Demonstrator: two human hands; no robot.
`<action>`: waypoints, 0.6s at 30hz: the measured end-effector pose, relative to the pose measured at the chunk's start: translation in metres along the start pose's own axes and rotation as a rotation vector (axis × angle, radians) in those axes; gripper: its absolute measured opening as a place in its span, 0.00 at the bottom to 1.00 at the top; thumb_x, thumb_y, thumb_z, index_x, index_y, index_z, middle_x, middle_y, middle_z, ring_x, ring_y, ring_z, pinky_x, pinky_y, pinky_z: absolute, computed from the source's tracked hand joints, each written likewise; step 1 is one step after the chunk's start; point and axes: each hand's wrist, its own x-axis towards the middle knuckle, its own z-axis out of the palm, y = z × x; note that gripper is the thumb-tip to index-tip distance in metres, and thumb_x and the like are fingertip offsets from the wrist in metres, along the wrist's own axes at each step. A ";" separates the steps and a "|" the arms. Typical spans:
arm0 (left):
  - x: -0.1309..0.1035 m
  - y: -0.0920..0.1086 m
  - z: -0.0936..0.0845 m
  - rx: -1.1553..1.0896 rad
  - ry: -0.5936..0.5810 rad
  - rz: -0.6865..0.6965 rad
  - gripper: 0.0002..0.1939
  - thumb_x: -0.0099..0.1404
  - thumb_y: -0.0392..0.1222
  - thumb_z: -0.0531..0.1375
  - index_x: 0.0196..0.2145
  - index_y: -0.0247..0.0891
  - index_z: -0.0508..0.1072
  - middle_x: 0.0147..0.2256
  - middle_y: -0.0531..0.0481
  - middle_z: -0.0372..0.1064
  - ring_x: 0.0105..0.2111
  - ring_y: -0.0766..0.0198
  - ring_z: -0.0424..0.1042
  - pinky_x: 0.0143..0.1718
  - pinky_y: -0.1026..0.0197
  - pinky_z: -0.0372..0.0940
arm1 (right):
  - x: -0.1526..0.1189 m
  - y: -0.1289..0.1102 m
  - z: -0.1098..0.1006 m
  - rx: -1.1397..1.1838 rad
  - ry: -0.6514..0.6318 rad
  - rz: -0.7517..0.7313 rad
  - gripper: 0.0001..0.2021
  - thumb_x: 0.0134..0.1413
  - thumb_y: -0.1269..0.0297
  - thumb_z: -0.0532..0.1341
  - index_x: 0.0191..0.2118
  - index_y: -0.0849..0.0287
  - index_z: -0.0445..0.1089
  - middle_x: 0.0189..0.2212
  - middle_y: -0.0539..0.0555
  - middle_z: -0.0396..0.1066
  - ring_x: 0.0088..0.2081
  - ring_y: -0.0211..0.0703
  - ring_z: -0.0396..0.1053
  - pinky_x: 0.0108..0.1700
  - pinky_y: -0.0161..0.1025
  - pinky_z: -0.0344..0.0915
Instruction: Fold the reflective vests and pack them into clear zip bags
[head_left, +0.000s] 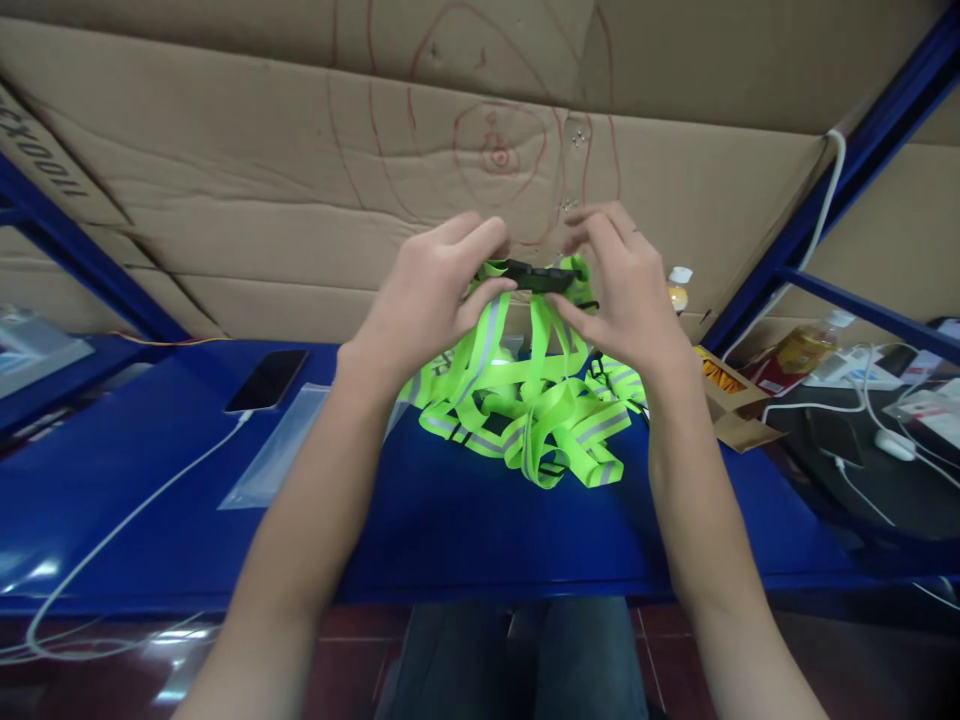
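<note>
A black plastic buckle point(538, 277) is held level above the table, between my two hands. My left hand point(444, 275) pinches its left end, where a neon-yellow strap is attached. On the other side my right hand point(621, 280) has its thumb against the buckle's right end, with the fingers curled above. Neon-yellow webbing straps point(559, 425) with grey reflective stripes hang from the buckle and lie tangled on the blue table point(480, 530). Small black strap fittings show among the loops. Some of the straps' far side is hidden behind my right hand and wrist.
At the left lie a phone point(267, 381) on a white cable and a clear plastic bag point(281, 450). To the right stand bottles point(806, 345) and an opened cardboard box point(731, 395), near another phone point(834, 436). A cardboard wall point(285, 180) rises behind.
</note>
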 end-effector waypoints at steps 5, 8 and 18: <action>-0.002 0.001 -0.004 -0.007 -0.018 -0.029 0.07 0.78 0.48 0.59 0.47 0.46 0.76 0.45 0.44 0.76 0.49 0.48 0.77 0.51 0.49 0.70 | 0.000 0.006 0.005 -0.015 -0.084 0.022 0.13 0.69 0.64 0.62 0.55 0.50 0.79 0.54 0.57 0.81 0.58 0.61 0.77 0.64 0.62 0.67; -0.002 -0.001 -0.003 -0.066 0.020 -0.028 0.10 0.76 0.51 0.62 0.45 0.44 0.76 0.44 0.44 0.76 0.48 0.49 0.77 0.52 0.49 0.70 | -0.001 0.011 0.010 -0.055 -0.051 0.089 0.12 0.73 0.60 0.60 0.50 0.51 0.82 0.45 0.58 0.83 0.48 0.59 0.79 0.57 0.59 0.71; 0.005 0.001 -0.005 -0.788 -0.065 -0.455 0.19 0.69 0.56 0.68 0.43 0.35 0.80 0.37 0.44 0.81 0.44 0.51 0.80 0.42 0.57 0.76 | -0.001 0.007 0.028 -0.039 0.181 0.025 0.23 0.72 0.67 0.54 0.62 0.49 0.79 0.63 0.58 0.77 0.65 0.59 0.73 0.67 0.63 0.67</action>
